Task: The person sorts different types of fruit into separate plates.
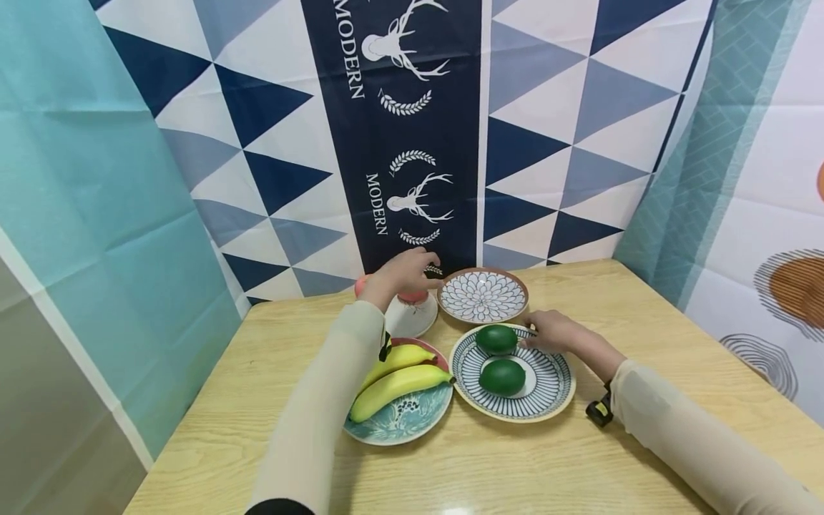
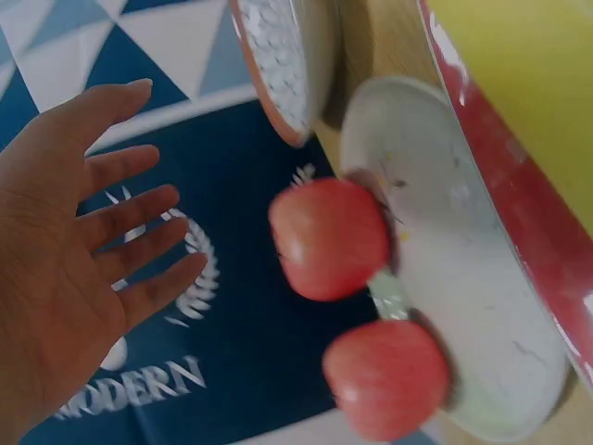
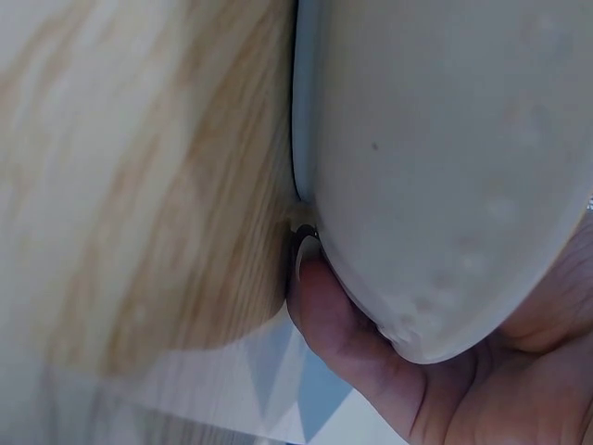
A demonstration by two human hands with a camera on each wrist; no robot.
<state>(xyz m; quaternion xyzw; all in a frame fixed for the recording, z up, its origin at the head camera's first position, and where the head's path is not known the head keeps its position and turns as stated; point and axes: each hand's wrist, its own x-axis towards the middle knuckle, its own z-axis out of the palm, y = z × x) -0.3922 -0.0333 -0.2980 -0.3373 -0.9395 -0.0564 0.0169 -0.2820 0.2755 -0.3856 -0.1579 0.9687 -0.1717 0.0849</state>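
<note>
My left hand (image 1: 402,273) is raised over the white plate (image 1: 412,320) at the back. In the left wrist view its fingers (image 2: 139,206) are spread, with a gap between them and two red round fruits (image 2: 331,239). My right hand (image 1: 555,333) grips the right rim of the striped plate (image 1: 553,386), which bears two dark green oval fruits (image 1: 502,378). In the right wrist view a digit (image 3: 334,315) tucks beneath that plate's pale underside (image 3: 445,167); the other fingers are mostly hidden there.
Two bananas (image 1: 402,390) lie on a teal-and-red plate (image 1: 412,422), close to the striped plate's left rim. A brown-rimmed dish with a petal pattern (image 1: 483,295) stands behind. Patterned cloth (image 1: 541,143) hangs along the back edge of the wooden table (image 1: 257,400).
</note>
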